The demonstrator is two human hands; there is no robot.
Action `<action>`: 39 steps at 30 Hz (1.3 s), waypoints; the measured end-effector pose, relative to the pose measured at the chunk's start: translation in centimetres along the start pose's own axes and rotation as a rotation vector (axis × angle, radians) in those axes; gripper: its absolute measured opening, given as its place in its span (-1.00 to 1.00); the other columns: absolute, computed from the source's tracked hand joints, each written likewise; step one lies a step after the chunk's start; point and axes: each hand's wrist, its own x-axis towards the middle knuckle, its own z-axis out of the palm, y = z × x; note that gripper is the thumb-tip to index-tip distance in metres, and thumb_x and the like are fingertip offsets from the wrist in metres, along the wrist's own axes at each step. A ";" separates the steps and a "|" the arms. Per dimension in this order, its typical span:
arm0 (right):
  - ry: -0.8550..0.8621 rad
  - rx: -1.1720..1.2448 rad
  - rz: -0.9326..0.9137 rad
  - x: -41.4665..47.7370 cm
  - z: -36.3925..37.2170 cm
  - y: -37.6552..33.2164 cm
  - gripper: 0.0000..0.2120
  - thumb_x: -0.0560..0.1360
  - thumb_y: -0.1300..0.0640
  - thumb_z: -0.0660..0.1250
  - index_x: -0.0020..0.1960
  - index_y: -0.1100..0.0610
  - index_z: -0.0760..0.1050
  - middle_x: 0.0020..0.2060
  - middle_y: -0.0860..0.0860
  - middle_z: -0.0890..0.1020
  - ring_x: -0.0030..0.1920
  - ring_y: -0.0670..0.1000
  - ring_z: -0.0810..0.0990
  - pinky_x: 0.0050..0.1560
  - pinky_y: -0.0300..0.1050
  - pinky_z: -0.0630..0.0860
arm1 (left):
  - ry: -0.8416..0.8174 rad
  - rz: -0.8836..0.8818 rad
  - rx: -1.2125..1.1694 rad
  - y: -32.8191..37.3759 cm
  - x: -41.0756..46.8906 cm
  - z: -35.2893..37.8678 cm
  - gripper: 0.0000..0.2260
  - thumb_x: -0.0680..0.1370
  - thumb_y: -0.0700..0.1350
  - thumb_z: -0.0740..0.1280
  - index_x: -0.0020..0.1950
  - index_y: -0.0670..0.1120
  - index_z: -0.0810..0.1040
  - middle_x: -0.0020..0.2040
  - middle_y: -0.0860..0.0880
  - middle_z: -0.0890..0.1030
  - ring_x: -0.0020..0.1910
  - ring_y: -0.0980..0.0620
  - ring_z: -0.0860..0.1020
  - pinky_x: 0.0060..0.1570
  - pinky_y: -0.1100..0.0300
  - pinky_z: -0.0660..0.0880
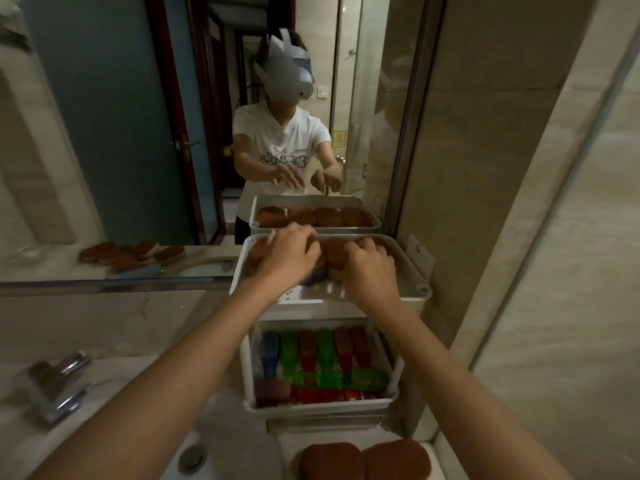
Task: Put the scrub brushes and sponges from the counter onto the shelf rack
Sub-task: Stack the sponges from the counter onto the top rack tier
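A white two-tier shelf rack (417,292) stands on the counter against the mirror. Its top tray holds several brown scrub brushes (333,253). My left hand (290,255) lies over the left brushes with fingers apart and curled down; the mirror shows it spread. My right hand (371,269) is closed around a brown brush in the tray's middle; the brush is mostly hidden under my fingers. The lower tray (322,407) is packed with blue, green and red brushes and sponges. Two brown scrub brushes (331,462) (397,460) lie on the counter in front of the rack.
A chrome faucet (55,386) stands at the left, and the sink drain (192,457) lies below my left arm. The mirror (104,133) behind the rack reflects a person, the top tray and more brushes. A tiled wall (519,237) closes in on the right.
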 end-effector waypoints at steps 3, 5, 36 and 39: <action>0.130 0.191 -0.114 -2.7 0.6 -3.5 -0.70 0.49 0.24 0.22 0.22 0.16 0.46 0.20 0.15 0.49 0.17 0.20 0.49 0.16 0.07 0.44 | 0.222 -0.113 -0.091 -0.8 -3.7 -2.6 -0.78 0.58 -0.17 0.20 0.13 -0.18 0.57 0.12 -0.15 0.57 0.11 -0.09 0.53 0.06 0.13 0.41; 0.157 0.350 -0.147 -4.6 1.7 -6.3 -0.72 0.49 0.27 0.22 0.18 0.19 0.50 0.14 0.16 0.53 0.11 0.19 0.53 0.10 0.05 0.49 | 0.286 -0.203 -0.131 -2.2 -7.1 -4.0 -0.80 0.58 -0.20 0.20 0.09 -0.20 0.58 0.08 -0.13 0.58 0.01 -0.03 0.52 -0.09 0.22 0.38; -0.902 0.083 -0.278 -32.3 29.5 -41.5 -0.56 0.56 0.04 0.18 0.42 0.06 0.25 0.40 0.18 0.24 0.35 0.25 0.29 0.40 0.16 0.25 | -0.280 -1.186 0.220 -40.6 -48.5 -14.1 -0.63 0.50 -0.12 0.33 0.29 -0.11 0.41 0.35 -0.20 0.31 0.32 -0.25 0.32 0.32 -0.07 0.33; -0.908 0.038 -0.260 -32.5 29.6 -41.2 -0.49 0.53 0.00 0.24 0.43 0.08 0.21 0.39 0.21 0.25 0.36 0.25 0.28 0.40 0.15 0.25 | -0.281 -1.141 0.259 -40.4 -49.2 -13.8 -0.59 0.47 -0.10 0.38 0.29 -0.09 0.38 0.32 -0.18 0.27 0.25 -0.20 0.37 0.26 -0.01 0.40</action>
